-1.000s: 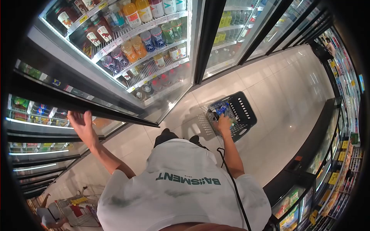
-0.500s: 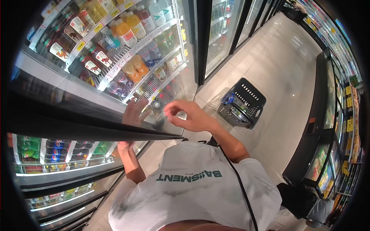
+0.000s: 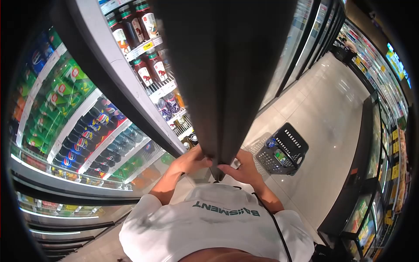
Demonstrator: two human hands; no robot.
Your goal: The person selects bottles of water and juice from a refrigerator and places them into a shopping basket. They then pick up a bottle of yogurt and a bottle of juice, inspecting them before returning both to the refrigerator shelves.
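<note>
The dark edge of a glass cooler door point(image 3: 222, 87) swings out right in front of me and fills the middle of the view. My left hand point(image 3: 188, 161) holds the door's lower edge from the left side. My right hand point(image 3: 242, 169) presses on the same edge from the right, fingers curled against it. Behind the door, cooler shelves hold bottled drinks point(image 3: 148, 65) with red labels and smaller bottles lower down.
A black shopping basket point(image 3: 291, 139) with a few items stands on the tiled floor to my right. Another cooler point(image 3: 65, 113) on the left holds rows of cans and green bottles. More cooler doors and store shelves line the aisle point(image 3: 331, 109).
My right hand left the basket and came up to the door. My left hand moved down the door edge. Both hands now hold the door, which has swung across my view.
</note>
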